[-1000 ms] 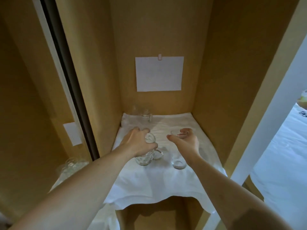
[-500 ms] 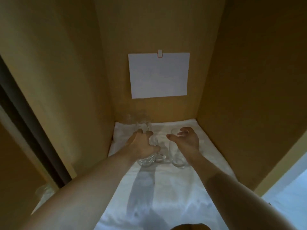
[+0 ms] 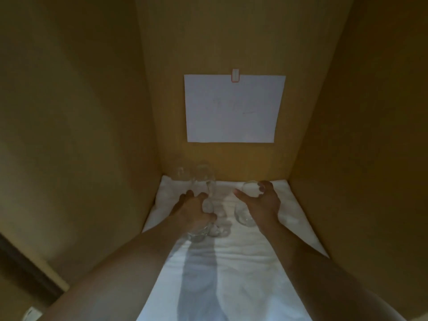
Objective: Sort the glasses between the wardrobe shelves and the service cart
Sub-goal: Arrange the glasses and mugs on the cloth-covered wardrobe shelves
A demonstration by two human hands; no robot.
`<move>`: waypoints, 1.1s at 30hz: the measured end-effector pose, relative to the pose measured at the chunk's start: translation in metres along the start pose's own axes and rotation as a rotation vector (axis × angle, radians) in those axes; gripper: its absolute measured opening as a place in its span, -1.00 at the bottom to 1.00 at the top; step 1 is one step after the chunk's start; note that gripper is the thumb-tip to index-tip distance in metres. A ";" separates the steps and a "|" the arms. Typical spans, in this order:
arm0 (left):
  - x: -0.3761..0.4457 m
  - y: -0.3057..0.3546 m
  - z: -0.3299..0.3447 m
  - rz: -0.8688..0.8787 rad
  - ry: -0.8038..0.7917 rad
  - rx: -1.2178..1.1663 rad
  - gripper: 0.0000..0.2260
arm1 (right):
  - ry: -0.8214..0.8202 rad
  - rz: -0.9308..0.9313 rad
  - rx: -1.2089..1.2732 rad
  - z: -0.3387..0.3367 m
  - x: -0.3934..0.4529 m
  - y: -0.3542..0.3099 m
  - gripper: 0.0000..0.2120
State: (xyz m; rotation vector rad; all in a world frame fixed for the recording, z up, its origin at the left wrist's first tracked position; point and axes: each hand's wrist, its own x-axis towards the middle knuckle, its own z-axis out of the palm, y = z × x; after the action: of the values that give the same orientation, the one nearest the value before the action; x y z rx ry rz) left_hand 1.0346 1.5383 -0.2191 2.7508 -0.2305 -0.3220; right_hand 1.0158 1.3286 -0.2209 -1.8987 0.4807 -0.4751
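Our left hand (image 3: 193,212) has its fingers curled round a clear drinking glass (image 3: 199,230) near the left edge of the white cloth-covered wardrobe shelf (image 3: 243,274), while our right hand (image 3: 260,205) wraps a second clear glass (image 3: 245,216) mid-shelf; two more clear glasses (image 3: 196,176) stand in the back left corner below a white paper sheet (image 3: 234,108)

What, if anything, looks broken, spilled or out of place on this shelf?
Nothing stands out. Each hand, left and right, grips a clear glass over the white cloth; more glasses stand upright at the back. No spill or breakage shows, though the light is dim.
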 end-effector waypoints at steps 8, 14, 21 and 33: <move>0.035 0.023 -0.015 0.058 -0.311 0.301 -0.03 | 0.031 0.207 0.054 -0.010 0.025 0.034 -0.07; 0.042 0.039 -0.027 0.066 -0.071 0.196 -0.13 | 0.040 0.293 -0.032 -0.019 0.044 0.036 0.07; 0.050 0.053 -0.026 -0.029 0.109 -0.188 -0.22 | 0.227 0.294 -0.007 -0.024 0.042 0.045 -0.09; 0.052 0.054 0.003 -0.021 -0.115 0.033 0.17 | -0.231 0.286 -0.384 -0.033 0.047 0.042 -0.14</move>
State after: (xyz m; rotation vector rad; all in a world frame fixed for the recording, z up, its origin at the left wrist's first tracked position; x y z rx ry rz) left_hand 1.0779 1.4775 -0.2121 2.7720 -0.2394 -0.4868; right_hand 1.0329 1.2634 -0.2433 -2.1711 0.7138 0.0303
